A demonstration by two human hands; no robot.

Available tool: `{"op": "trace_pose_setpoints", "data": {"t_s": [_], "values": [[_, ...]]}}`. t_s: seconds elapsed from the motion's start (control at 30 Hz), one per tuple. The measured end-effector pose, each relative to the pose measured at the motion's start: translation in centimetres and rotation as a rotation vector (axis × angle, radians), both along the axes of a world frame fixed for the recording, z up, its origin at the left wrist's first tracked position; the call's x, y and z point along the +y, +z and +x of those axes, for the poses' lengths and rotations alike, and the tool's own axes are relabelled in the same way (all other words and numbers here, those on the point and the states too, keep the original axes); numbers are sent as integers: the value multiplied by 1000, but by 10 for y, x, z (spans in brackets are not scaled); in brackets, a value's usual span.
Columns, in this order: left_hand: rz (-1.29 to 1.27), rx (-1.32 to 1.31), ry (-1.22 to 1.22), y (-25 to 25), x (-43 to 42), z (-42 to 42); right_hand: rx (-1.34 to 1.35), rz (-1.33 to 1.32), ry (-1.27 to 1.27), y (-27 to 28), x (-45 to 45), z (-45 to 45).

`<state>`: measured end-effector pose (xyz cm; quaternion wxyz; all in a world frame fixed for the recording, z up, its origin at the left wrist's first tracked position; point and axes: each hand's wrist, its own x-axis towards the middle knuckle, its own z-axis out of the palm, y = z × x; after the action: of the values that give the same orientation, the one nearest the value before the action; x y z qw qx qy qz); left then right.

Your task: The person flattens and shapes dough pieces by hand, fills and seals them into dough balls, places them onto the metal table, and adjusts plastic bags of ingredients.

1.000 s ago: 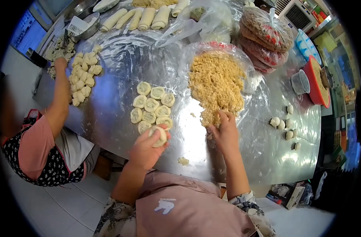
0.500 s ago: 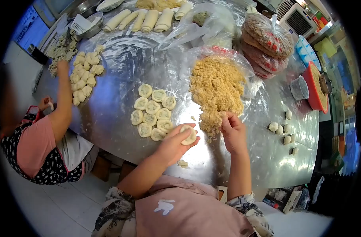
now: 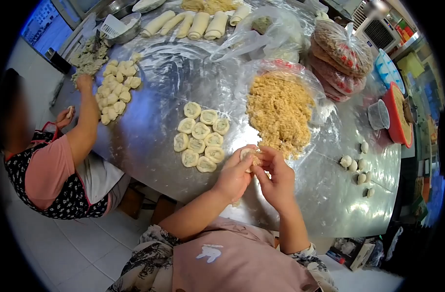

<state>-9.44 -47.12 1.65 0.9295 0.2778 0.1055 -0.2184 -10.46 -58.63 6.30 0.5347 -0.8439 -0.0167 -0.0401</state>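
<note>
A round piece of dough (image 3: 245, 154) rests in my left hand (image 3: 231, 179), its fingers curled around the underside. My right hand (image 3: 278, 177) is at the dough's right edge, thumb and fingertips pinching a bit of yellow-brown crumbly filling against it. Just beyond both hands lies the large heap of the same filling (image 3: 281, 109) on a plastic bag. To the left, several dough rounds (image 3: 200, 130) with pale greenish centres sit in close rows.
A co-worker (image 3: 52, 170) at the left reaches to a greyish-green mass (image 3: 89, 61) beside dough lumps (image 3: 118, 92). Rolled dough (image 3: 199, 25) lies at the back. Tied bags (image 3: 341, 53), a red basin (image 3: 396, 117), a clear tub (image 3: 378, 115) and small dough balls (image 3: 353, 165) stand right.
My right hand has left the filling heap with a pinch of filling and met the dough in my left hand. The camera view has shifted slightly.
</note>
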Motion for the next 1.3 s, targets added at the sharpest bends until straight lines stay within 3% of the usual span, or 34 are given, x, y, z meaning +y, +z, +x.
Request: {"op": "trace_pose_setpoints", "data": {"t_s": [0.07,0.2,0.27,0.4,0.5,0.53,0.63,0.67,0.7,0.77,1.03,1.2,1.3], "values": [[40,-29,8,1,3,0,77,136,-15,0,-3,-1],[141,-40,-62,-1,1,-1,63,-47,-16,-1,-2,0],[71,-42,-45,5,3,-1,19,-132,-10,-4,2,0],[-35,-4,-18,5,7,1,40,231,-23,-10,-6,-1],[-139,36,-27,17,11,3,-64,169,-47,-7,-17,1],[-177,61,-51,21,13,5,-18,-53,8,9,-20,0],[-277,88,-199,17,19,6,-354,-427,264,-3,-23,8],[-250,82,-191,18,14,4,-299,-301,340,-15,-20,9],[-207,71,-156,19,14,3,-408,-394,325,-30,-19,12],[-199,15,-204,-1,13,2,-341,-460,231,-25,-8,7],[-35,6,-213,9,14,-9,-430,-389,220,-23,7,7],[-362,-51,-196,4,13,-12,-394,-281,145,-19,18,0],[-332,-77,-203,-8,6,-15,-446,-298,74,-18,23,-2]]}}
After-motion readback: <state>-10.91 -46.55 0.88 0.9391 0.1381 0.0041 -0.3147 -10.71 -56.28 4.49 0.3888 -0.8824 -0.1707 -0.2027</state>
